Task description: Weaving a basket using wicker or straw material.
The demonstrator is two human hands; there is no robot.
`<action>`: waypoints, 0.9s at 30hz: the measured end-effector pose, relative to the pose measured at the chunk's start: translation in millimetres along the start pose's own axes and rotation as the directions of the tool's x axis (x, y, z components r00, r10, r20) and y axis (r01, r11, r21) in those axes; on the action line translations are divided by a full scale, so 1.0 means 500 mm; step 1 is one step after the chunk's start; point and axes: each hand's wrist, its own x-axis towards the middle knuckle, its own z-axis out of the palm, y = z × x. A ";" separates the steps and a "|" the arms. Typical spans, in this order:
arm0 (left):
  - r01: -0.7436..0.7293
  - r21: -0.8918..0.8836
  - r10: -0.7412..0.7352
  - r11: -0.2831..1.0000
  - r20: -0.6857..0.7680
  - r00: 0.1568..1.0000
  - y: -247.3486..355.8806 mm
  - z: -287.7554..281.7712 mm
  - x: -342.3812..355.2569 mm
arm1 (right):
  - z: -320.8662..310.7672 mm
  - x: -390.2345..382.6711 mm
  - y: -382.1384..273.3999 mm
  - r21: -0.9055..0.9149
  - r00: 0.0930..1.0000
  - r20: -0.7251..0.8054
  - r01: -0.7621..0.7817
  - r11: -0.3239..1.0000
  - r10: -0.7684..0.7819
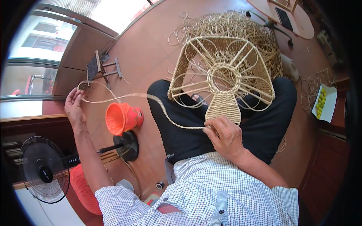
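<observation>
A woven straw piece (222, 109) with a round ring, spokes, curved outer wall and narrow plaited neck rests across my lap, several loose loops hanging among its spokes. My left hand (75, 103) is raised at the left, fingers closed on a long pale strand (145, 94) that loops beside it and runs across to the lower end of the neck. My right hand (224, 133) grips that lower end with bent fingers, where the strand meets it; exactly what lies between thumb and index is partly hidden.
A big heap of loose straw (233, 26) lies ahead, a round wooden board (305, 20) beyond. At left are an orange bucket (124, 118), black fan (45, 169), red plastic item (85, 190) and small wooden frame (98, 67). A white tray of yellow-green objects (325, 103) is at right.
</observation>
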 end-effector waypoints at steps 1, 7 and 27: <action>-0.033 -0.062 0.041 0.998 0.131 0.991 0.054 0.098 -0.046 | -0.007 0.000 -0.003 -0.019 1.000 -0.021 -0.003 1.000 0.003; 0.223 -0.119 0.023 0.967 0.920 0.391 0.246 0.384 -0.415 | -0.059 0.023 -0.029 0.409 0.939 0.246 -0.325 0.853 0.240; -0.448 0.002 0.280 0.894 0.778 0.563 0.281 0.541 -0.604 | -0.029 0.006 0.006 0.456 0.970 0.082 -0.242 0.856 0.230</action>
